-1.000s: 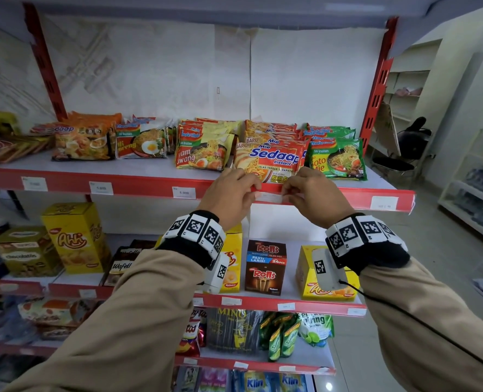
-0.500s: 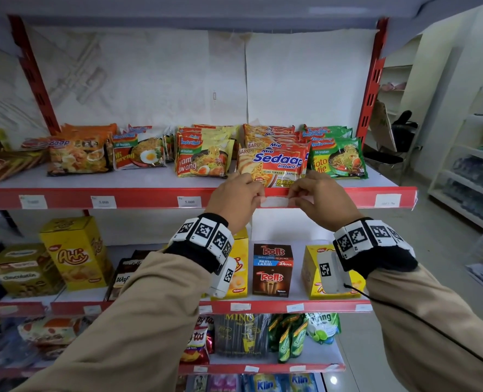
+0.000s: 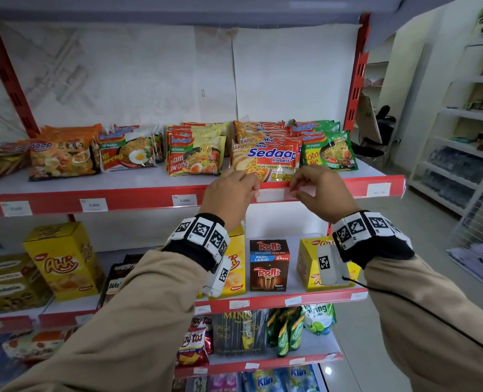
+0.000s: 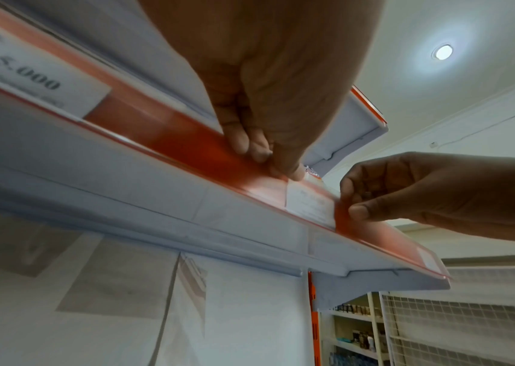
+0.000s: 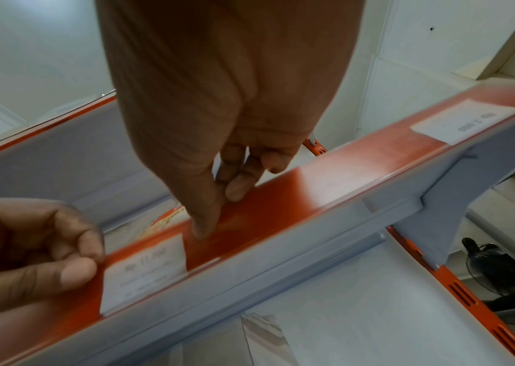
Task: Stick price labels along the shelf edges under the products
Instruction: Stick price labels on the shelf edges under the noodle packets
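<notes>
My left hand [image 3: 229, 193] and right hand [image 3: 316, 193] pinch the red shelf edge [image 3: 138, 200] either side of the label [image 3: 270, 195], fingers curled. Only the wrist views show thumbs pressing beside the label. Behind sits the Sedaap pack [image 3: 265, 161].

Small grocery shop / minimart. Red-edged metal shelving [image 3: 138, 200] w/ price labels [image 3: 184, 200] in the edge strips; top shelf has instant noodle packs [image 3: 268, 159], next down snack boxes [image 3: 269, 264], lower shelves chips & detergent sachets [image 3: 271, 379]. More white racks [image 3: 461, 154] w/ stock at right, tiled floor.
</notes>
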